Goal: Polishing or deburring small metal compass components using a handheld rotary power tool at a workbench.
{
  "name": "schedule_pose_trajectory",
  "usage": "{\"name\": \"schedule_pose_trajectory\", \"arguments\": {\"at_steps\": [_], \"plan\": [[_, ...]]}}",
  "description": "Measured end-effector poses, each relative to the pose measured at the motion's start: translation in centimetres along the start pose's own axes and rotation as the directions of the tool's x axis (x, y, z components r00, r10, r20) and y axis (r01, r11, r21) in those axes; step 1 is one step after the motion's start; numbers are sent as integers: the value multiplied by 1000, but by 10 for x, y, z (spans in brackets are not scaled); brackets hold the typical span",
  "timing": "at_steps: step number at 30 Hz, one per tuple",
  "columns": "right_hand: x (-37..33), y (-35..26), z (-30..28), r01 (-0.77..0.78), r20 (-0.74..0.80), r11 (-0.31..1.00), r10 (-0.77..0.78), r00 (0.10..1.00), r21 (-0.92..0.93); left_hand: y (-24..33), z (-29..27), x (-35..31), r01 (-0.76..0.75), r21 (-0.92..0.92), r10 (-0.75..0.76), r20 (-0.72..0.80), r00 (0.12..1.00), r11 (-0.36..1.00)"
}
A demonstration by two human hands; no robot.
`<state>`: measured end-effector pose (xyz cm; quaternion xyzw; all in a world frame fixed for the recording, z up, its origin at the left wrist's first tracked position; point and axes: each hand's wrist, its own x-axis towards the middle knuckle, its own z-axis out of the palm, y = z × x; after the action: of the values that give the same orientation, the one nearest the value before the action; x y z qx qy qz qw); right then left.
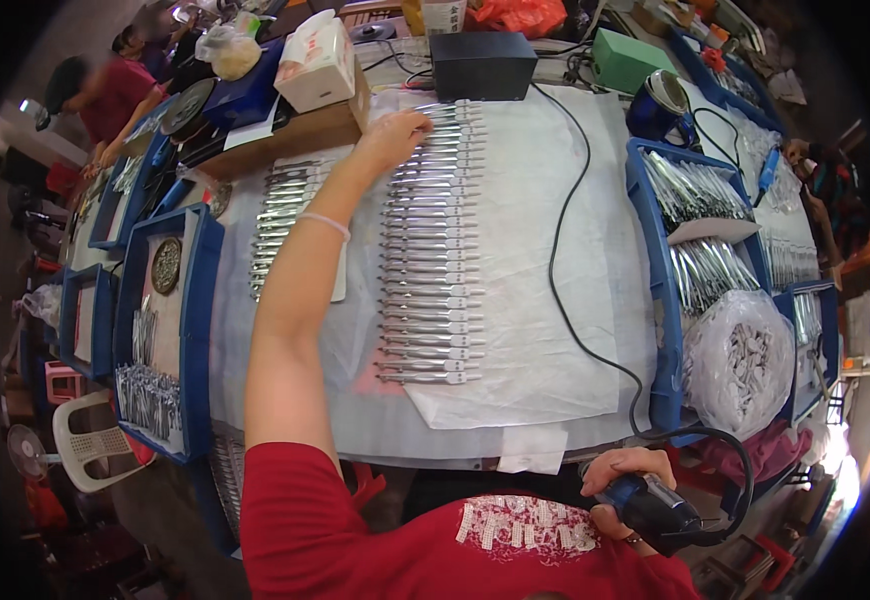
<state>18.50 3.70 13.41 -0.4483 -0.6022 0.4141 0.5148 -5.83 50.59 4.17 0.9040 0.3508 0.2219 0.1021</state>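
Note:
A long column of slim, shiny metal pieces (431,240) lies side by side on a white sheet (535,300). At the column's far end is my left hand (395,138), its fingers bent together over the ends of the top pieces; what they pinch is hidden. My right hand (630,475) is wrapped round a blue-and-black corded power tool (652,508) close to my body, off the table's near edge. Left of the column, partly behind my left forearm, a shorter row of similar pieces (285,215) rests on a pale board.
Blue trays (200,330) holding metal parts flank the table. On the right, another tray (643,210) holds bundled pieces and a plastic bag of parts (740,350). A black box (483,67) stands at the back. A black cable (558,240) crosses the sheet. People work nearby.

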Motion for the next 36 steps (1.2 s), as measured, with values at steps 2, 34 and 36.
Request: {"name": "schedule_pose_trajectory", "arguments": {"at_steps": [2, 34, 36], "plan": [[2, 3, -2, 57, -48, 998, -57, 997, 1, 1, 14, 15, 53, 8, -53, -19, 998, 999], [13, 9, -15, 99, 91, 995, -99, 991, 7, 10, 17, 39, 85, -243, -148, -253, 956, 966], [10, 7, -15, 122, 92, 992, -121, 988, -4, 35, 2, 31, 39, -280, -139, -348, 927, 959]]}}
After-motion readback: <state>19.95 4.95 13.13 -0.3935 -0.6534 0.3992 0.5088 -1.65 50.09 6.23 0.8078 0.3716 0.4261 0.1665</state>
